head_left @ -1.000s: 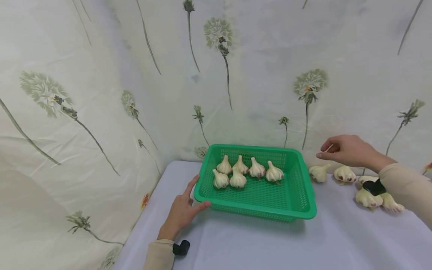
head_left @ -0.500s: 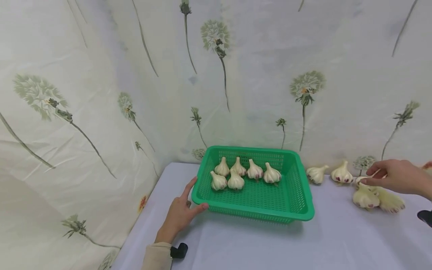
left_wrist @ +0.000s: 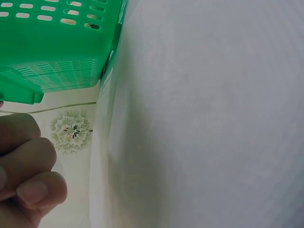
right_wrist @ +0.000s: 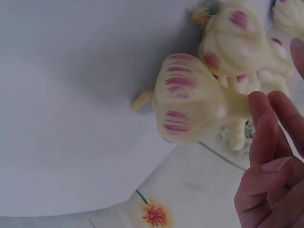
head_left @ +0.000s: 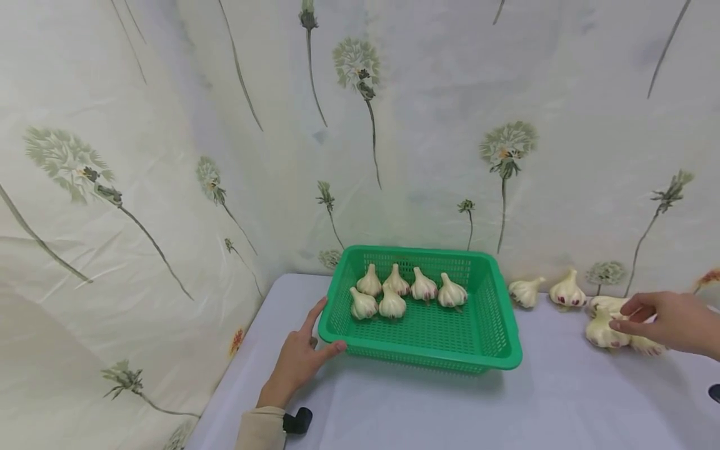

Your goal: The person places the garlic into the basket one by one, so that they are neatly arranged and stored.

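Observation:
My left hand (head_left: 295, 362) is at the left front corner of a green plastic basket (head_left: 416, 357). Its index finger reaches along the left side and its thumb touches the front rim; the other fingers fold in below, as the left wrist view shows. Several garlic bulbs (head_left: 392, 304) lie toward the basket's back left. Over a cluster of garlic on the right hovers my right hand (head_left: 677, 322), thumb and index finger apart. In the right wrist view its fingertips (right_wrist: 259, 102) are right at the stem of one purple-streaked garlic bulb (right_wrist: 183, 102).
Two more garlic bulbs, one on its side (head_left: 525, 292) and one upright (head_left: 567, 289), sit between basket and cluster. A white cloth (head_left: 416, 406) covers the table. Dandelion-patterned fabric (head_left: 422, 156) hangs close behind and to the left.
My right hand has moved right and down, from above the garlic beside the basket to the cluster at far right. The left hand stays at the basket's corner.

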Motion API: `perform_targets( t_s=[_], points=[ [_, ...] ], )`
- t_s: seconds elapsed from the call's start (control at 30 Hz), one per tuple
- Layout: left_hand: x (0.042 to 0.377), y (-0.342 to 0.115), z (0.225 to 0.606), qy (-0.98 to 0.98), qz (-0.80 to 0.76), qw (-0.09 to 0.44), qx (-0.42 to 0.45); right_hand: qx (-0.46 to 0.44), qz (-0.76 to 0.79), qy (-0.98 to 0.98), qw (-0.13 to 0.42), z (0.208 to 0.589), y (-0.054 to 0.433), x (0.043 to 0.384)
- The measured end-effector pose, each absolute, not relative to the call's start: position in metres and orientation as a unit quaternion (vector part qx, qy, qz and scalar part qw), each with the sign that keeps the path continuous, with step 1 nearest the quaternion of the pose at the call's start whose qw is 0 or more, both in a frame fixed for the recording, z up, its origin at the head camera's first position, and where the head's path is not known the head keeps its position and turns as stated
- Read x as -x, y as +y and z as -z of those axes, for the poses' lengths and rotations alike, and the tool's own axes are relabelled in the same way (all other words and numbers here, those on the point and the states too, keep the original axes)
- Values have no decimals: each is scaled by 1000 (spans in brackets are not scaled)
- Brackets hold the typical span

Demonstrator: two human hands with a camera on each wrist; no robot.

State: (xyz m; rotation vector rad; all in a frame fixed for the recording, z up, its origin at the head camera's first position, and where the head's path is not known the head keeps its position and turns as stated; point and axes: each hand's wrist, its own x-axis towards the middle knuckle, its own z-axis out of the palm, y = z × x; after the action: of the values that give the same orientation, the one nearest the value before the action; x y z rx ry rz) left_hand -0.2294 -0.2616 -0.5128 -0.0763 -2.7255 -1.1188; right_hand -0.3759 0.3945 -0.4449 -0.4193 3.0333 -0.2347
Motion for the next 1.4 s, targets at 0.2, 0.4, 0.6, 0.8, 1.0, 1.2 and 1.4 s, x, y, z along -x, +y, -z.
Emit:
perform_targets(
  t_s=[0.2, 0.4, 0.6, 0.8, 1.0, 1.2, 1.4],
  points=[
    [228, -261, 513, -920, 379, 96, 25, 117, 106, 986, 51, 457, 389, 371],
    [230, -262, 513, -920, 381, 90, 22, 117, 101, 986, 64, 466, 387, 368],
    [230, -263, 513, -919, 381, 99, 27, 123, 89, 987, 51, 473, 383, 364],
    [231, -262, 515, -917, 385, 99, 26, 119, 81, 988, 46, 476, 378, 361],
    [231, -262, 517, -917, 385, 101, 29, 105, 88, 989, 59, 478, 373, 356],
    [231, -262, 517, -917, 385, 102, 33, 84, 107, 987, 79, 480, 369, 351],
    [231, -262, 517, -917, 384, 101, 32, 109, 125, 984, 62, 483, 366, 353]
  ],
)
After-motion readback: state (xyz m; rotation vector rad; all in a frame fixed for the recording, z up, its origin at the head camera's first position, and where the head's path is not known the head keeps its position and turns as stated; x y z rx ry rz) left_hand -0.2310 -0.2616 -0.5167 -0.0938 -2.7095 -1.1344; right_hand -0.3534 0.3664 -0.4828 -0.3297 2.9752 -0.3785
